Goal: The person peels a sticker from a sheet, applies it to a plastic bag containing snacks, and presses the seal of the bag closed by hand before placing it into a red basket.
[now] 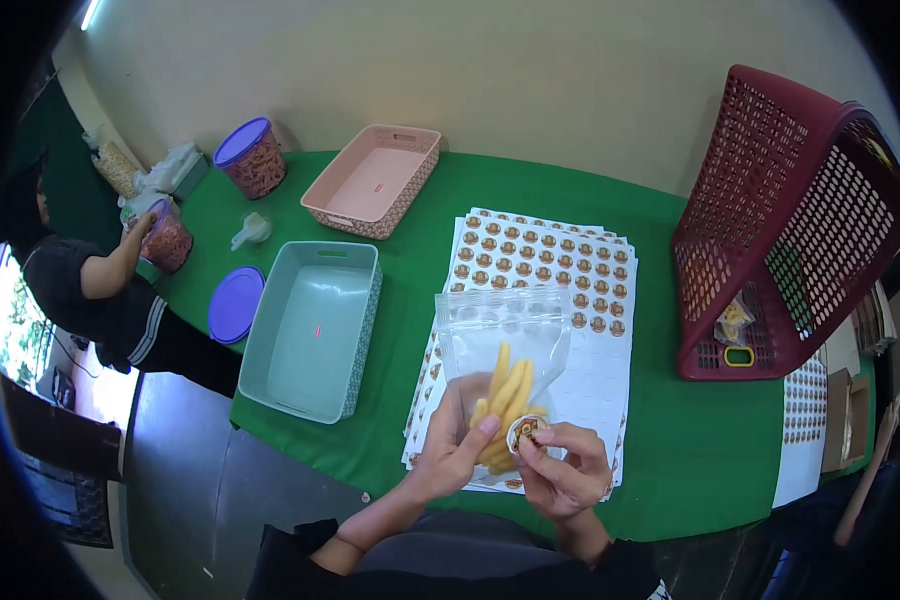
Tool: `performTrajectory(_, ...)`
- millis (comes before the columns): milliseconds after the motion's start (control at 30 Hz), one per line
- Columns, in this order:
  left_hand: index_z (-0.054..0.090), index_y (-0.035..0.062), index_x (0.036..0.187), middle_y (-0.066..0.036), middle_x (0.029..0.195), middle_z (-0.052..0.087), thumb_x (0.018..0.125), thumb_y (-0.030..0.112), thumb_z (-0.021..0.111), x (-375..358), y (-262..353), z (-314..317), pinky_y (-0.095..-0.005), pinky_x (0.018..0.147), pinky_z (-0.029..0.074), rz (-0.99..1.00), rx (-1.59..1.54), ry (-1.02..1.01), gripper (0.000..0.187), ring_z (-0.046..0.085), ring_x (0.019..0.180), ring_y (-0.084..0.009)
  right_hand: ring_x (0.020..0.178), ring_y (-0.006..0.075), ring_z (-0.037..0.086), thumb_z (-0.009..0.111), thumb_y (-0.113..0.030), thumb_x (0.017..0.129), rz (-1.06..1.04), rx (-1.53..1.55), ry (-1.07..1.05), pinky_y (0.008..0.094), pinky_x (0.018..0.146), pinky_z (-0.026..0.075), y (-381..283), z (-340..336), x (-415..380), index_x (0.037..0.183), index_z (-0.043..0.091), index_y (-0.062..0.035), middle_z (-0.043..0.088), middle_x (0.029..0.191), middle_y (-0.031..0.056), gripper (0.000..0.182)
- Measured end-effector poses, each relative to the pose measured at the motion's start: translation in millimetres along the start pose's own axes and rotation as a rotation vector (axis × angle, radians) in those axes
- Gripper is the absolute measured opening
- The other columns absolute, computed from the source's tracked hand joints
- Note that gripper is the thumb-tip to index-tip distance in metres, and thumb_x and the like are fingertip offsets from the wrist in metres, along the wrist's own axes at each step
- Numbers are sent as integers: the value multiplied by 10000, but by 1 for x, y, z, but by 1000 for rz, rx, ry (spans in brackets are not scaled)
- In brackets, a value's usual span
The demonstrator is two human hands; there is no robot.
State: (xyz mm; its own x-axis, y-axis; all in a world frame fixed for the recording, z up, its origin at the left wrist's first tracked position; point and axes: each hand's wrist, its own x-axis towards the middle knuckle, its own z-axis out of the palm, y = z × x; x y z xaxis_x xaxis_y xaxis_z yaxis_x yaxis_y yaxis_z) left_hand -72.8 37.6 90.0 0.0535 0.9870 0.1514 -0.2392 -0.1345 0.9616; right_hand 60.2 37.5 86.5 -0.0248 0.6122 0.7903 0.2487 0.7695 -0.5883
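My left hand [457, 445] grips a clear zip bag [540, 345] from its left side, thumb across the front. Pale yellow sticks [510, 395], like thick fries, fill the lower part of the bag. Between the thumb and fingers of my right hand [568, 465] is a round sticker [526, 435] with a brown and orange print, held against the bag's lower right front. Beneath both hands lie white sticker sheets [600, 370] with rows of the same round labels; many spots on the top sheet's lower part are bare.
A green basket [363, 345] and a pink basket [425, 165] stand left on the green cloth [670, 460]. Nearby are a purple lid [236, 304], a scoop [254, 229] and a purple-lidded tub [256, 165]. A maroon basket [760, 130] lies tipped at right. Far left, a person [95, 285] handles another tub [167, 243].
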Motion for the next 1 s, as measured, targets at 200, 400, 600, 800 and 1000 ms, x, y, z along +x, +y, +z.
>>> performTrajectory(200,313,-42,1140,-134,1081,417,836,93,447,-18,5,8,-285,891,316,23,-1,-39,358,407,1024,-160,712,170,541,677,59,590,-45,-18,-19,241,592,465,-11,-5,0,826,643,-30,513,871,75,254)
performTrajectory(400,315,-48,1128,-135,1060,420,834,113,456,-28,11,11,-289,889,317,34,-14,-14,364,414,1014,-166,714,156,516,683,62,561,-61,-47,-35,221,555,451,-20,-10,-2,802,652,-44,505,826,75,265)
performTrajectory(600,325,-29,1105,-127,1029,434,805,170,538,-30,4,5,-287,844,360,105,91,-47,419,456,958,-168,737,169,512,689,-11,567,-49,-136,-174,263,626,439,-26,-16,2,825,650,-53,507,832,64,265)
performTrajectory(800,384,-27,1042,-104,931,496,804,143,545,-30,-1,3,-250,766,407,-62,73,13,334,499,871,-132,788,205,461,751,-178,544,191,21,-138,283,728,370,-3,-24,-5,916,564,-53,476,857,90,435)
performTrajectory(1000,404,-38,1030,-112,938,519,824,132,515,-29,1,11,-246,763,412,-38,54,-76,290,512,855,-120,986,189,403,710,-309,641,618,365,-312,314,861,326,12,-22,-9,1127,345,-6,431,1011,113,679)
